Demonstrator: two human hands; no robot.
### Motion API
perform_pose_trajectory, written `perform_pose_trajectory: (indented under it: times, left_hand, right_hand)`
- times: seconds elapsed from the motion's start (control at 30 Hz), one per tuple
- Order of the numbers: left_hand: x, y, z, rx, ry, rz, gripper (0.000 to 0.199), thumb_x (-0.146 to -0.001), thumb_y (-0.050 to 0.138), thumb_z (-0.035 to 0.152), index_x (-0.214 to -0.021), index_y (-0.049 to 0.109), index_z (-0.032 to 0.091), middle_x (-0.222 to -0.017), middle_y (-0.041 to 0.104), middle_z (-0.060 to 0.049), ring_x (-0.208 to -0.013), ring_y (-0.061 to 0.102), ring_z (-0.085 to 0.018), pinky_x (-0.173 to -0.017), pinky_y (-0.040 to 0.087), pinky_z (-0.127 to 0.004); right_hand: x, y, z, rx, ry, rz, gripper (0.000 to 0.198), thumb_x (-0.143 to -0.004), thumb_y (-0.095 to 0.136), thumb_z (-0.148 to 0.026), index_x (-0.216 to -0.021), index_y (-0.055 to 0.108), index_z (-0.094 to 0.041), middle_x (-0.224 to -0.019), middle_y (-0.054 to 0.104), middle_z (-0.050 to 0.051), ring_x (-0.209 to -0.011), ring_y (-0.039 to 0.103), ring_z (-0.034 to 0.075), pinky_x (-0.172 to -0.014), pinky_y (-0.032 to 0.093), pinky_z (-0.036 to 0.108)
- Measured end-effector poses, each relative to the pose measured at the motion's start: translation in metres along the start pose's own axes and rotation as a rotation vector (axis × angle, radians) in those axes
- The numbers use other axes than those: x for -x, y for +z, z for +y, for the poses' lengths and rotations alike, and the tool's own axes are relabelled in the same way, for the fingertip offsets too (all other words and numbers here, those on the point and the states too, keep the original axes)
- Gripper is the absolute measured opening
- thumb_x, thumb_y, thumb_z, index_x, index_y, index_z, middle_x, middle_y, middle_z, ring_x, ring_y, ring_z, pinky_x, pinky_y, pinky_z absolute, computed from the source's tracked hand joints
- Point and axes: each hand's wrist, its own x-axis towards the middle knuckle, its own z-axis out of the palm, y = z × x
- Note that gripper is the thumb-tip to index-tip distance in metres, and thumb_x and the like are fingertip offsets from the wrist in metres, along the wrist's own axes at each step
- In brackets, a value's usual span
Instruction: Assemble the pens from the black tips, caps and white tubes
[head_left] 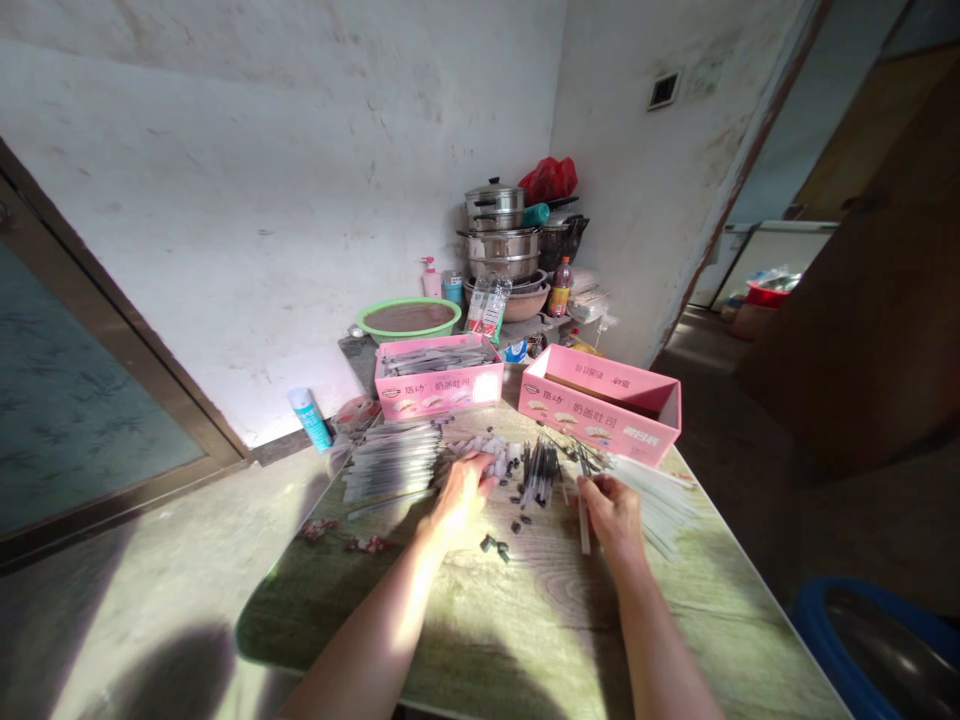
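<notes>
My left hand (463, 487) reaches into a pile of small whitish plastic pieces (491, 447) at the middle of the table, thumb and fingers slightly apart. My right hand (613, 508) is closed on a translucent pen barrel (585, 530), which points down towards the front edge; dark thin rods show just beyond its fingers. Between the hands lies a bundle of dark-tipped pen refills (541, 472). Black caps (495, 546) are scattered in front. A stack of clear tubes (394, 462) lies left, and more clear tubes (660, 505) spread beside my right hand.
A pink box (439, 390) full of pens stands at the back left of the table (525, 630). Another pink box (600, 410) stands back right. Behind are a green basin (409, 318), stacked pots (502, 245) and a bottle (560, 287). A spray can (310, 420) is left.
</notes>
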Motion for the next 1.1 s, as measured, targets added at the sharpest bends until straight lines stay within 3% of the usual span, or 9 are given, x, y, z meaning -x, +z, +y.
perform_pose_trajectory:
  times: [0.2, 0.3, 0.43, 0.53, 0.63, 0.8, 0.93, 1.1]
  left_hand:
    - [0.002, 0.007, -0.005, -0.063, -0.020, 0.016, 0.019, -0.085, 0.065, 0.010, -0.098, 0.077, 0.017, -0.099, 0.069, -0.014, -0.093, 0.068, -0.030, -0.091, 0.052, -0.043]
    - [0.002, 0.004, -0.002, -0.089, -0.071, 0.023, 0.018, -0.085, 0.062, 0.006, -0.091, 0.076, 0.017, -0.095, 0.069, -0.013, -0.091, 0.068, -0.030, -0.089, 0.052, -0.042]
    - [0.002, 0.000, 0.009, -0.052, -0.039, 0.112, 0.029, -0.084, 0.062, 0.005, -0.106, 0.076, 0.017, -0.109, 0.070, -0.015, -0.098, 0.068, -0.029, -0.094, 0.051, -0.041]
    - [0.004, 0.005, 0.022, 0.020, 0.053, -0.019, 0.018, -0.091, 0.062, 0.015, -0.101, 0.076, 0.020, -0.101, 0.071, -0.009, -0.085, 0.067, -0.023, -0.085, 0.051, -0.035]
    - [0.008, 0.014, 0.035, -0.103, 0.060, -0.158, 0.011, -0.090, 0.069, 0.029, -0.087, 0.074, 0.020, -0.092, 0.069, -0.006, -0.078, 0.064, -0.021, -0.075, 0.048, -0.031]
    - [0.012, 0.025, 0.045, -0.241, 0.021, -0.206, 0.007, -0.085, 0.071, 0.025, -0.082, 0.070, 0.019, -0.092, 0.068, -0.005, -0.078, 0.062, -0.019, -0.072, 0.043, -0.029]
    - [0.010, 0.025, 0.046, -0.129, -0.040, -0.163, 0.011, -0.081, 0.066, 0.015, -0.071, 0.067, 0.018, -0.078, 0.066, -0.003, -0.071, 0.060, -0.017, -0.068, 0.040, -0.029]
    - [0.005, 0.009, 0.039, 0.018, -0.192, -0.050, 0.013, -0.080, 0.065, 0.018, -0.069, 0.072, 0.018, -0.067, 0.068, -0.003, -0.065, 0.061, -0.018, -0.065, 0.038, -0.029]
  right_hand:
    - [0.010, 0.021, -0.005, -0.260, 0.127, -0.093, 0.052, -0.070, 0.081, -0.067, -0.060, 0.057, -0.022, -0.048, 0.063, 0.003, -0.028, 0.041, 0.011, -0.030, 0.021, 0.025]
    - [0.008, 0.019, -0.006, -0.345, 0.140, -0.045, 0.056, -0.064, 0.085, -0.070, -0.065, 0.057, -0.022, -0.053, 0.067, 0.004, -0.029, 0.045, 0.011, -0.028, 0.021, 0.022]
    - [0.007, 0.020, -0.007, -0.426, 0.132, 0.020, 0.056, -0.058, 0.091, -0.065, -0.070, 0.059, -0.021, -0.062, 0.073, 0.006, -0.034, 0.052, 0.012, -0.028, 0.024, 0.020]
    - [0.009, 0.024, -0.008, -0.440, 0.129, 0.049, 0.054, -0.058, 0.092, -0.063, -0.070, 0.061, -0.020, -0.059, 0.071, 0.004, -0.034, 0.052, 0.012, -0.029, 0.026, 0.021]
    - [0.010, 0.026, -0.009, -0.440, 0.122, 0.058, 0.054, -0.057, 0.093, -0.063, -0.071, 0.063, -0.020, -0.056, 0.068, 0.003, -0.034, 0.052, 0.013, -0.029, 0.027, 0.022]
    - [0.009, 0.027, -0.009, -0.443, 0.110, 0.069, 0.053, -0.055, 0.094, -0.060, -0.071, 0.065, -0.019, -0.052, 0.066, 0.000, -0.031, 0.050, 0.012, -0.029, 0.023, 0.021]
    - [0.010, 0.027, -0.008, -0.458, 0.109, 0.045, 0.050, -0.058, 0.093, -0.058, -0.070, 0.065, -0.018, -0.047, 0.063, -0.001, -0.030, 0.048, 0.011, -0.029, 0.024, 0.018]
    - [0.008, 0.027, -0.006, -0.561, 0.106, 0.061, 0.045, -0.056, 0.095, -0.050, -0.067, 0.066, -0.017, -0.057, 0.072, 0.004, -0.033, 0.054, 0.012, -0.026, 0.029, 0.018]
